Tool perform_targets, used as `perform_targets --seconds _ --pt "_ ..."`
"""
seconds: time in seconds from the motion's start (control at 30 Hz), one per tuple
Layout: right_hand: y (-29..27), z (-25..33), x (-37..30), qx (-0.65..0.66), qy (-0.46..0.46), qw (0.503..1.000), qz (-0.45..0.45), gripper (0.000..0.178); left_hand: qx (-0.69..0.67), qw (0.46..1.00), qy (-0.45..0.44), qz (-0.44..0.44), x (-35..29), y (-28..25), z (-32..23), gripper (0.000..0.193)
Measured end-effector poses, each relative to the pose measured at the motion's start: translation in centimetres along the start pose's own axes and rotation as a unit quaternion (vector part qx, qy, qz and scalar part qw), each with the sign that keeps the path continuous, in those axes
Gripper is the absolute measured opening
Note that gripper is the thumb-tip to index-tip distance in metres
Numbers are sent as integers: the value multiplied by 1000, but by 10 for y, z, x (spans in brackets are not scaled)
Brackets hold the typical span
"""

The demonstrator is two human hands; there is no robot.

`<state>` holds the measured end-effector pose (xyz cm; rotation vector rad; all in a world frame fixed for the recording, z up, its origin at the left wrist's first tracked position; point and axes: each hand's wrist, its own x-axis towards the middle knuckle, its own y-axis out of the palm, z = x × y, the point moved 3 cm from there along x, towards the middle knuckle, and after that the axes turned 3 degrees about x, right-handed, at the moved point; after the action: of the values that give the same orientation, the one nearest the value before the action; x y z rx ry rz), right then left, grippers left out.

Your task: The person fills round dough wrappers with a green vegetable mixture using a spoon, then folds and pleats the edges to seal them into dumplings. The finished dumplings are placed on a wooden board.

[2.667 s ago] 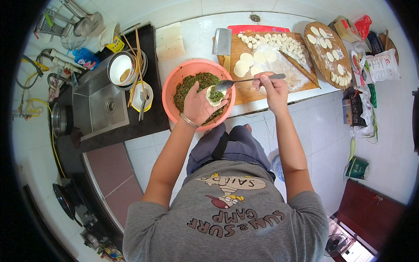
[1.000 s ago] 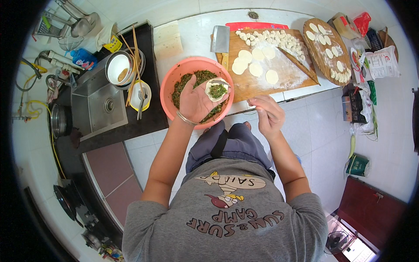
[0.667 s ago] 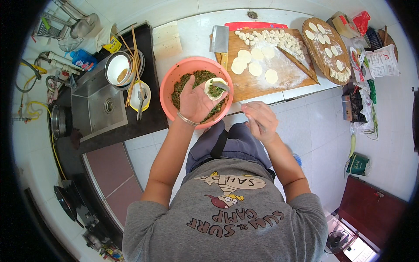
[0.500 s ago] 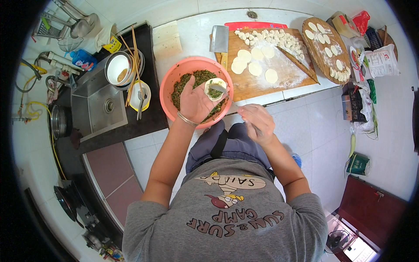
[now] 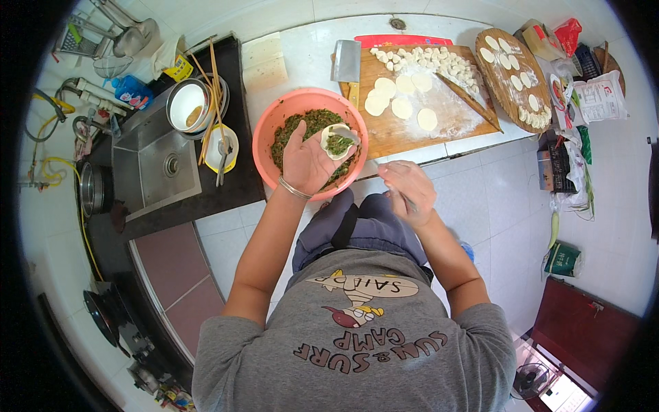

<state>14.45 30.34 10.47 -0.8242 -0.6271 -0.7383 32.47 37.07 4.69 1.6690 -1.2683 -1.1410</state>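
Note:
My left hand point(image 5: 307, 162) lies palm up over the pink bowl point(image 5: 263, 113), cradling a round dumpling wrapper point(image 5: 328, 146) on its fingers. A mound of green filling point(image 5: 338, 144) sits in the middle of the wrapper. Right of the bowl, my right hand point(image 5: 410, 187) is closed around the handle of a metal spoon point(image 5: 349, 134). The spoon's bowl rests at the filling's upper right side; part of its handle is hard to make out. More chopped green filling point(image 5: 314, 122) lies in the pink bowl below my left hand.
A wooden board point(image 5: 384, 134) bears flat wrappers, dough pieces, flour and a rolling pin point(image 5: 467, 101); a cleaver point(image 5: 347, 63) lies at its left edge. A round board point(image 5: 501, 79) with more wrappers stands at right. The sink point(image 5: 147, 161) and stacked bowls point(image 5: 185, 108) are left.
My right hand has shifted slightly to the right, and the spoon has moved a little on the wrapper. More of the green filling shows now. My left hand stays nearly still.

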Motion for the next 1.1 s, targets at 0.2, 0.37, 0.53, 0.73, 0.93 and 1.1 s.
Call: perform_targets --seconds 0.2,0.37,0.53,0.73,0.93,1.1 --pt "-1 -2 3 0 -8 1000 -6 29 13 1000 2 1 -1 3 -2 75" --pt "3 3 3 8 -9 1000 18 30 18 1000 0 -23 -2 4 -3 75" --pt "0 -1 8 -3 -21 1000 16 31 25 1000 -9 -5 -2 3 -1 75" --pt "2 5 7 6 -53 997 62 32 24 1000 -13 -4 -1 4 -3 74" --pt "3 -2 10 -10 -52 997 57 31 21 1000 -18 -2 -2 6 -2 73" --pt "1 2 8 4 -58 997 60 32 24 999 -19 10 -1 4 -3 73"
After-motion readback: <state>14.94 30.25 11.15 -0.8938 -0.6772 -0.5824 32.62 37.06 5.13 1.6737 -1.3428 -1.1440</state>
